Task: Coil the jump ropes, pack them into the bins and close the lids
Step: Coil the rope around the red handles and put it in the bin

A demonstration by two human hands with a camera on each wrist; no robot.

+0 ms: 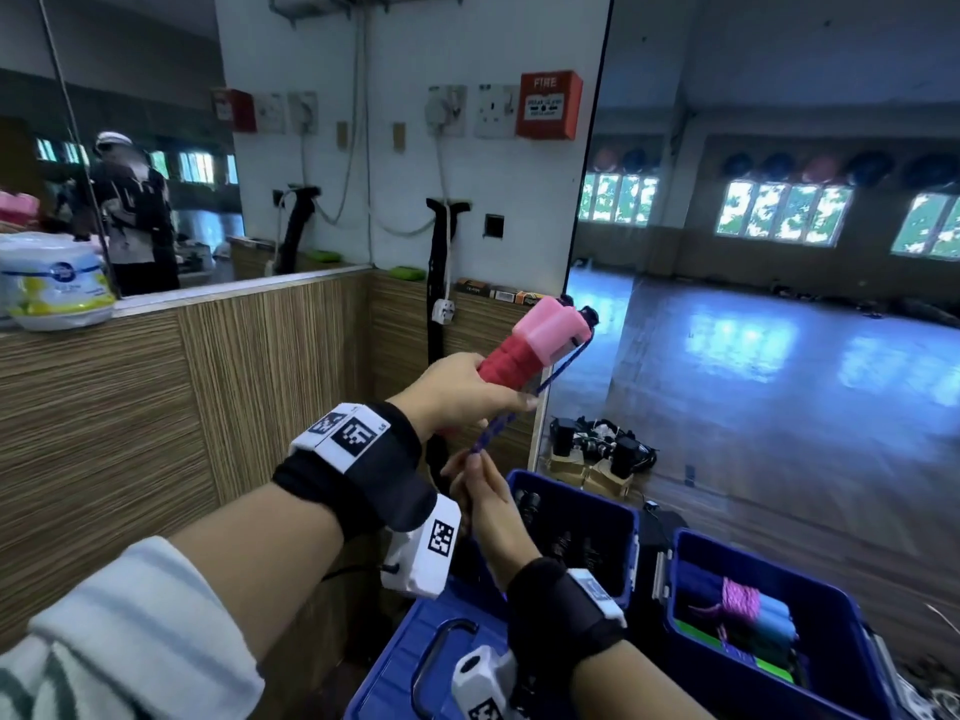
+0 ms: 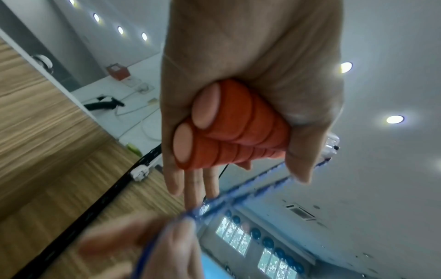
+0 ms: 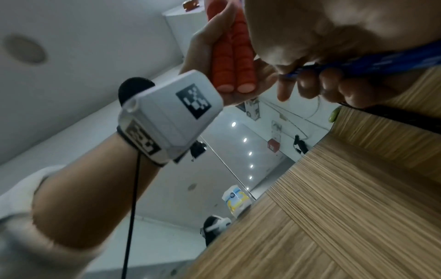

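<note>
Left hand [image 1: 457, 389] raised, its fingers [image 2: 193, 186] wrapped around the two red ribbed foam jump-rope handles with pink plastic caps [image 1: 530, 340], held side by side and pointing up-right. Blue beaded rope [image 1: 491, 433] runs down from the caps to the right hand [image 1: 493, 504], which pinches it just below; that grip is blurred, probably thumb against fingertips. Two open blue plastic bins [image 1: 571, 504] sit below; the right one [image 1: 852, 662] holds coiled ropes.

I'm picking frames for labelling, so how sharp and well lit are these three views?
Head view: mostly sharp, with window glare on the floor; left hand and red handles clear. Left wrist view: handles sharp, right hand and blue rope blurred. Right wrist view: the right hand is close and blurred, the wood panel smeared.
</note>
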